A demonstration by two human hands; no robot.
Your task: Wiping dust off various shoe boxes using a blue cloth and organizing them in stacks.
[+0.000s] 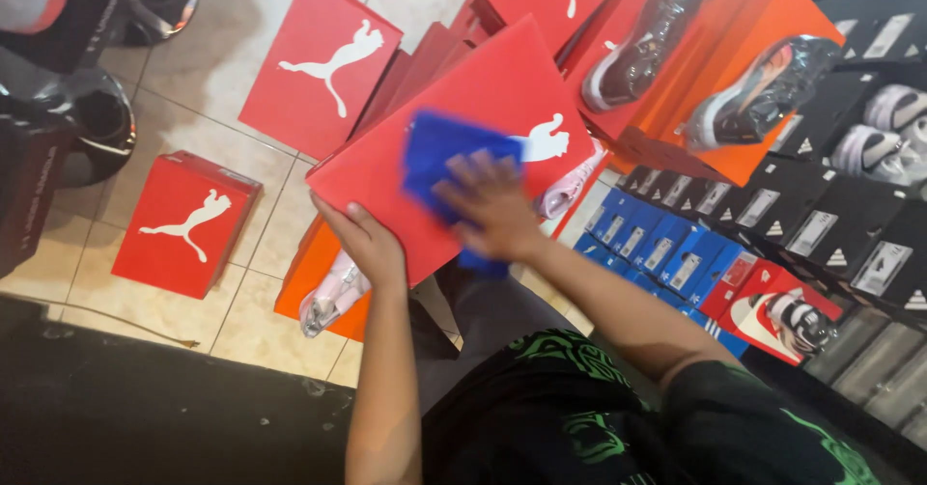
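A pale tiled floor (193, 70) is seen from above, and red rectangular cardboard shoe boxes are spread across it. One closed red cardboard box with a white animal figure (183, 224) lies near the left side of the floor, and a second red box of the same kind (323, 60) lies farther up, well apart from it. At the right, stacked black cardboard boxes with white labels (850, 244) are ranged, with a row of blue cardboard boxes (657, 249) just beside them. On orange cardboard boxes (763, 31) at the upper right, dark glossy shoes (642, 41) are laid.

In the middle, a large flat red cardboard box lid with a white animal figure (483, 109) is held tilted above the floor. Its lower left edge is gripped by the left hand (372, 244), the thumb laid over the top face and the fingers curled beneath. A bright blue cloth (439, 157) is pressed flat against the lid's upper face by the right hand (492, 205), whose fingers are spread wide and blurred. Below the lid, a pale pink shoe (328, 297) is seen in an open orange box (309, 273) on the floor.
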